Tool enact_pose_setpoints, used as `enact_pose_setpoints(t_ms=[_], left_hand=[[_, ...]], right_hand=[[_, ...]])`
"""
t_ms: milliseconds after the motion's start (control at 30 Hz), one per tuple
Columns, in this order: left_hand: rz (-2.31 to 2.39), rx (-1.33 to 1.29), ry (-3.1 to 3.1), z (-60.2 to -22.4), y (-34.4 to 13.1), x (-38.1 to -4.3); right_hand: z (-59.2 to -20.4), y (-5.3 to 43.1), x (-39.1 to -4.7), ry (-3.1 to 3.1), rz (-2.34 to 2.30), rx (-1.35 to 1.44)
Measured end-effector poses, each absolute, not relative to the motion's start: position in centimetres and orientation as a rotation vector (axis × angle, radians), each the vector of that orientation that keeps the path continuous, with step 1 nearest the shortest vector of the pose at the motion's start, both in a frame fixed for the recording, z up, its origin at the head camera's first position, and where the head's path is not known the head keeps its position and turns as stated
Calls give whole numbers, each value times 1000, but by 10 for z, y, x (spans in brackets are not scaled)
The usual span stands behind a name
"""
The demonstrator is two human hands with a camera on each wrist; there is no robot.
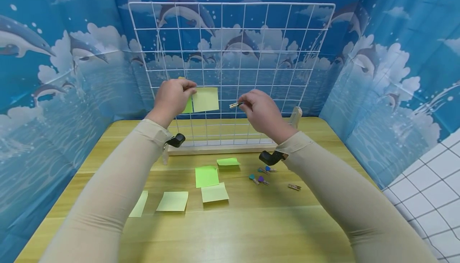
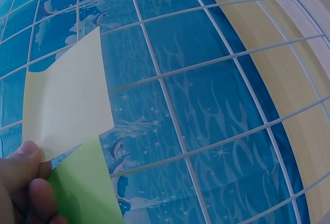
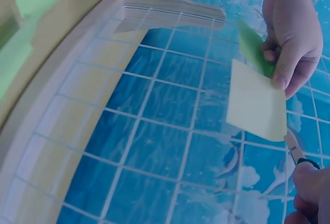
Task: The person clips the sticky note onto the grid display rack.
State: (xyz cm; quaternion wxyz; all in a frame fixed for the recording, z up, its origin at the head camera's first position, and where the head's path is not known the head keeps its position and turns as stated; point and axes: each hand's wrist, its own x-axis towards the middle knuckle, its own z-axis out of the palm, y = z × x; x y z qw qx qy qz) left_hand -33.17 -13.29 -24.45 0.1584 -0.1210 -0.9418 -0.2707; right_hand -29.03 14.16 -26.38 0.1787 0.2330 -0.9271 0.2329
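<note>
Between thumb and fingers, my left hand (image 1: 174,97) pinches the upper left corner of a pale yellow sticky note (image 1: 206,99) against the white wire grid (image 1: 230,69). A green sticky note (image 2: 85,185) is beside it, partly hidden behind that hand. To the right, my right hand (image 1: 261,109) pinches a small wooden clothespin (image 1: 234,105) by one end, its other end pointing left toward the pale note. From the right wrist, the tip of the clothespin (image 3: 293,148) overlaps the lower corner of the pale note (image 3: 258,100).
On the wooden table (image 1: 251,231) lie green notes (image 1: 207,176) and pale yellow notes (image 1: 172,202). Several small clothespins with coloured heads (image 1: 263,180) and a plain one (image 1: 294,187) lie right of them. A wooden base (image 1: 223,148) holds the grid upright before a dolphin-print curtain (image 1: 388,55).
</note>
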Motion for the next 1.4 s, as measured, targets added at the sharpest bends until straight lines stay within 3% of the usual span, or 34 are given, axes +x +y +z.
enact_pose_setpoints(t_ms=[633,1400], left_hand=[[-756,-322,-2704,-246,-133,-332],[-759,-336,-2699,-244,-134,-333]], right_hand=[[-221,85,-317,-2671,310,592],[-205,55,-333,-2813,50,503]])
